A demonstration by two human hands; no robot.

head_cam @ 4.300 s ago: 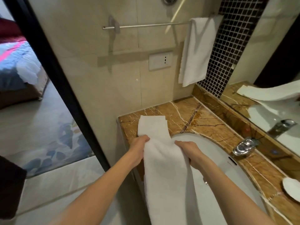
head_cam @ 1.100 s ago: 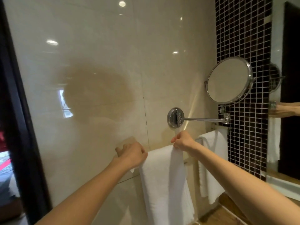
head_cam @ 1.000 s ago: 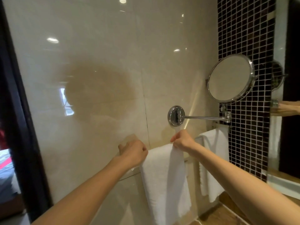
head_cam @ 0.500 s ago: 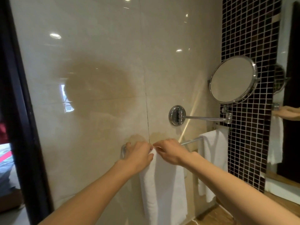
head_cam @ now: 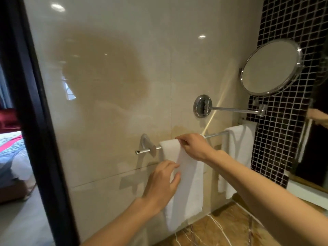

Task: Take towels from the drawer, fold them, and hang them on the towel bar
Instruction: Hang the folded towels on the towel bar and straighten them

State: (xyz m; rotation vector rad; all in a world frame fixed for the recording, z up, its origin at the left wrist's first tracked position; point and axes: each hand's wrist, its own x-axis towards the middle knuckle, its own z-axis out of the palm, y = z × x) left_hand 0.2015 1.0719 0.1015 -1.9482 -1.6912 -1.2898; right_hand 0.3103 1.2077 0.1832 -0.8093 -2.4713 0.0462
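Observation:
A folded white towel (head_cam: 188, 189) hangs over the left part of the chrome towel bar (head_cam: 215, 134) on the beige wall. My right hand (head_cam: 192, 147) pinches the towel's top fold at the bar. Lower down, my left hand (head_cam: 162, 181) lies on the towel's left edge, fingers curled around it. A second white towel (head_cam: 237, 157) hangs at the bar's right end.
A round chrome mirror (head_cam: 269, 68) on a swing arm (head_cam: 232, 109) juts out above the bar. Black mosaic tiles (head_cam: 276, 139) cover the wall at right. A brown marble counter (head_cam: 221, 231) lies below. A dark door frame (head_cam: 33, 121) stands at left, a bed beyond it.
The towel went from the counter onto the bar. In the last half second my left hand slid down from the bar to the towel's left edge; the right hand stayed at the top.

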